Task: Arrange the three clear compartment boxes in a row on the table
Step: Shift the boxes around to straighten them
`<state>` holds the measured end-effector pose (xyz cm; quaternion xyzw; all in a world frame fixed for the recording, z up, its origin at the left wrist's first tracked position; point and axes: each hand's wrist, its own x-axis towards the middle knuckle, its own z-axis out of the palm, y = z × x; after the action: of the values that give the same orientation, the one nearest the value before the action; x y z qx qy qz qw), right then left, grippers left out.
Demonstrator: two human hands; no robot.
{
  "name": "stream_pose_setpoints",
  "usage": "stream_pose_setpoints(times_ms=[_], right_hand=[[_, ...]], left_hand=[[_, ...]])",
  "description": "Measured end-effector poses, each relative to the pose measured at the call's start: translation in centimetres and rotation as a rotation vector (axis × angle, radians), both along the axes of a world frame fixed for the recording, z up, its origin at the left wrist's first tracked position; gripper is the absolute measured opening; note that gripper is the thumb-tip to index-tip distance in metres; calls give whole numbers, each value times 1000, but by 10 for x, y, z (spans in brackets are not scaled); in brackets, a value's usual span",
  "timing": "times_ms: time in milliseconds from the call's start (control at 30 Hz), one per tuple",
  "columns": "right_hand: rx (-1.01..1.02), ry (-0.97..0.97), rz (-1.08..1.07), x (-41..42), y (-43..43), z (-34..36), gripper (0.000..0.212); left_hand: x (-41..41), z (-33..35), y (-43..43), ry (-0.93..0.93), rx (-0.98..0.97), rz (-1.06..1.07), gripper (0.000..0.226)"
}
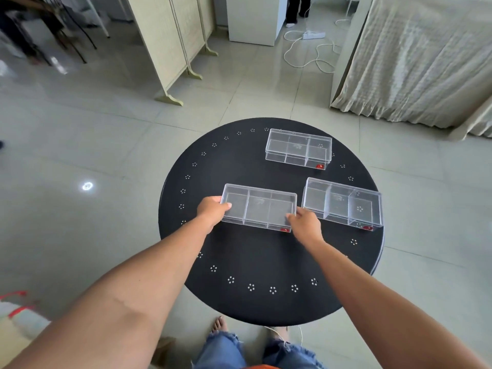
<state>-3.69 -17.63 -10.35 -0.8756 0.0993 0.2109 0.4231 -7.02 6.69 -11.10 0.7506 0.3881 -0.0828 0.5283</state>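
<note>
Three clear compartment boxes lie on a round black table (pixel 239 262). The near left box (pixel 259 207) sits at the table's left middle. My left hand (pixel 213 210) grips its left end and my right hand (pixel 304 223) grips its right front corner. A second box (pixel 343 203) lies just to its right, a narrow gap apart, slightly turned. The third box (pixel 298 149) rests farther back, toward the table's far right. Each box has a small red label at its front right corner.
The table edge runs close behind the far box and right of the second box. Beyond stand a folding screen (pixel 175 43), a white cabinet (pixel 255 20), a cable with power strip (pixel 314 35) on the tiled floor, and a curtain (pixel 415 54).
</note>
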Motion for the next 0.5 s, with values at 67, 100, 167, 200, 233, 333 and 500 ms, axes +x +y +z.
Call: stream_pose_setpoints(times_ms=[67,100,167,200,233,333,500], right_hand=[[13,-10,-17,-4,1,-3,22],[18,-17,-32,-6,3,-4,21],[27,-23,-62,-7,7,-4,20],[31,-23,-66,-8,10,-4,20],[35,-21,-65,-10,13,-4,19],[58,-23,-44,-16,24,-4,16],[103,-31,-13,-30,47,-3,18]], left_hand=[[-1,-2,3,2,-9,-20,36],[-2,-3,6,0,-13,-33,37],[-4,-3,13,-4,-23,-57,38],[-6,-5,17,-6,-28,-63,37],[-9,-5,20,-9,-30,-66,36],[-17,-7,32,-15,-45,-55,34],[-33,-7,55,8,-42,-22,34]])
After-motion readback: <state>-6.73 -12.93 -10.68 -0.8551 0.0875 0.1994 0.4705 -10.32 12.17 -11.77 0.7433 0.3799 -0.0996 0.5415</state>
